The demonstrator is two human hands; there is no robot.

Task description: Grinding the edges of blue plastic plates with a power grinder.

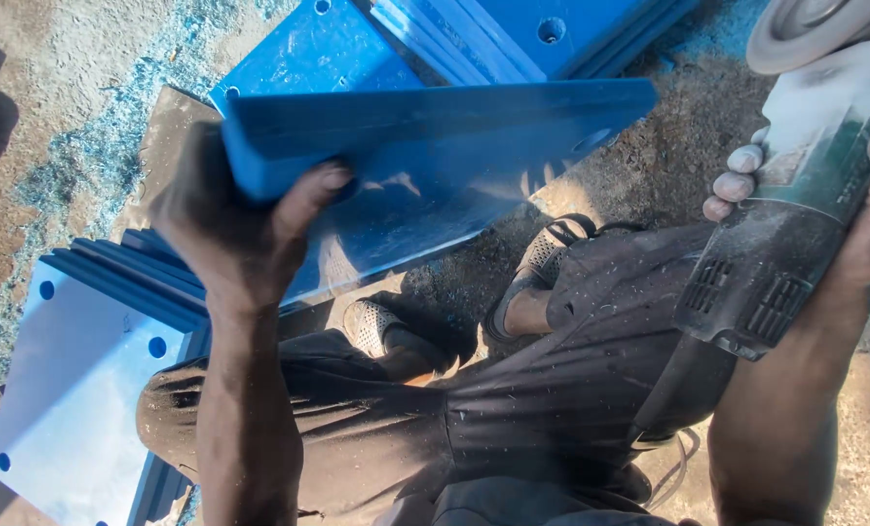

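My left hand (pixel 235 229) grips the left end of a thick blue plastic slab (pixel 435 146) and holds it up off the ground, tilted on its edge. My right hand (pixel 844 185) is wrapped around the dusty green and black body of an angle grinder (pixel 780 234). Its grey disc (pixel 810 29) sits at the top right, a little to the right of the slab's far end and apart from it.
A stack of blue slabs with round holes (pixel 84 380) lies at the lower left. More blue slabs (pixel 493 39) lie at the top. My legs in dark trousers and mesh shoes (pixel 552 253) are below the slab. Blue shavings cover the dirt ground (pixel 55 166).
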